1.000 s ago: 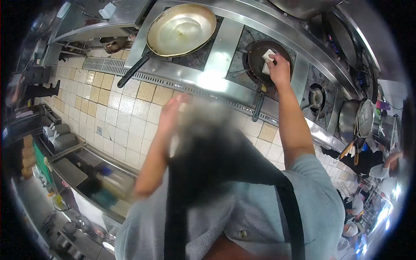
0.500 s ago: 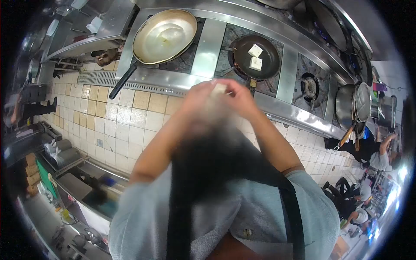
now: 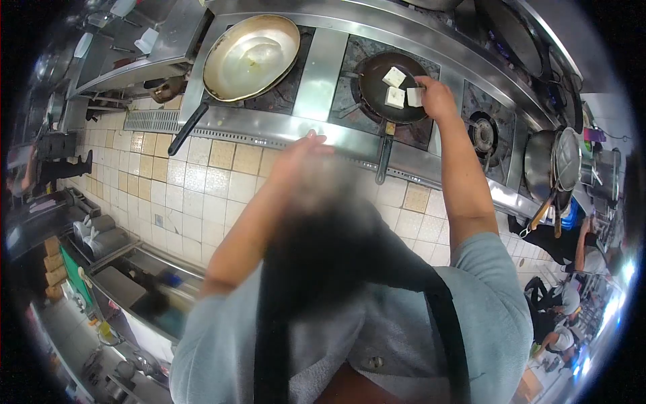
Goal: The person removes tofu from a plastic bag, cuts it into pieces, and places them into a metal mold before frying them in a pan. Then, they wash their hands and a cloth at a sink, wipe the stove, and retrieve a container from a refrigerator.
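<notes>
A dark frying pan (image 3: 371,73) sits on the middle burner, its handle (image 3: 384,158) toward me. In it lie two white blocks, like tofu or cheese: one farther back (image 3: 393,77) and one nearer me (image 3: 395,97). My right hand (image 3: 437,99) reaches over the pan's right side, fingers closed on a third white block (image 3: 414,97) beside the nearer one. My left hand (image 3: 299,158) is in front of the stove's edge, fingers curled. A blurred patch covers its lower part, and I cannot tell what it holds.
On the left burner stands a large light-coloured pan (image 3: 232,74), with its black handle (image 3: 188,129) over the stove's front edge. A bare burner (image 3: 482,135) is at right, beside stacked pans and strainers (image 3: 566,158). Other people (image 3: 558,299) are at far right and left.
My right hand has left my left hand and moved forward and right to the pan, carrying a white block. My left hand stays in front of the stove.
</notes>
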`<state>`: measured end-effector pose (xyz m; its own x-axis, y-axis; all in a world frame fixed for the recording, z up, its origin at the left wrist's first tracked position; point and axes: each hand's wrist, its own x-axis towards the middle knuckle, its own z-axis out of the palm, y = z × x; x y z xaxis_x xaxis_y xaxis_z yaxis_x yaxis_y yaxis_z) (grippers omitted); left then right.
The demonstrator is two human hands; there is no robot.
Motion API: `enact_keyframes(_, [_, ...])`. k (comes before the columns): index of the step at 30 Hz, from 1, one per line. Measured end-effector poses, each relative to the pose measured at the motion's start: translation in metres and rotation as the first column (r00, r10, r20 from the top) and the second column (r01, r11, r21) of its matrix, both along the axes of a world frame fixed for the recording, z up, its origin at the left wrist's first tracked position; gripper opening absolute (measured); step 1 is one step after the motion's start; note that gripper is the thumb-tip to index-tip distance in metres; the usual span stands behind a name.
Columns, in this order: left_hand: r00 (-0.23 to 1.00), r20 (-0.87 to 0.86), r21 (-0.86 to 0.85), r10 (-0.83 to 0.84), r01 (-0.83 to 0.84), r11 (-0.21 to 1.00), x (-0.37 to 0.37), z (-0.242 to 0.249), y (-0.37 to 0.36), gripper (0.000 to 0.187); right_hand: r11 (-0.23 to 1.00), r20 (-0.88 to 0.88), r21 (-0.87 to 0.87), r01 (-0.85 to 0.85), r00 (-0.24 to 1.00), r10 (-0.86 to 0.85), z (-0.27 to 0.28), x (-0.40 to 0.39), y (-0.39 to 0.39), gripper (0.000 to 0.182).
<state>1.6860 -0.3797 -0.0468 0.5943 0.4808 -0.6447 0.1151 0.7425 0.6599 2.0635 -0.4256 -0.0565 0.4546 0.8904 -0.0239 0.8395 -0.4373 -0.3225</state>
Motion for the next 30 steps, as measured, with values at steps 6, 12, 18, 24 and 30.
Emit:
enact_keyframes(6, [0.995, 0.006, -0.100, 0.102, -0.101, 0.990, 0.013, 0.007, 0.002, 0.057, 0.968, -0.512, 0.110, -0.225, 0.822, 0.249, 0.055, -0.113, -0.019, 0.035])
enact_keyframes(12, [0.999, 0.010, 0.036, 0.035, -0.035, 0.999, 0.045, -0.002, 0.009, 0.060, 0.865, -0.528, 0.300, -0.403, 0.685, 0.502, 0.043, -0.184, -0.036, 0.048])
enact_keyframes(18, [0.997, 0.000, 0.035, 0.071, -0.071, 0.997, 0.059, 0.030, 0.001, 0.062, 0.993, -0.779, 0.105, 0.047, 0.625, 0.052, 0.023, -0.124, -0.018, 0.039])
enact_keyframes(24, [0.984, 0.010, 0.014, 0.177, -0.177, 0.984, -0.001, -0.013, 0.007, 0.062, 0.980, -0.418, 0.146, -0.136, 0.889, 0.186, -0.006, -0.047, 0.031, 0.028])
enact_keyframes(30, [0.915, -0.089, 0.043, 0.394, -0.392, 0.919, -0.068, -0.008, 0.000, 0.060, 0.974, -0.080, 0.207, -0.095, 0.990, 0.113, -0.014, -0.026, 0.045, 0.028])
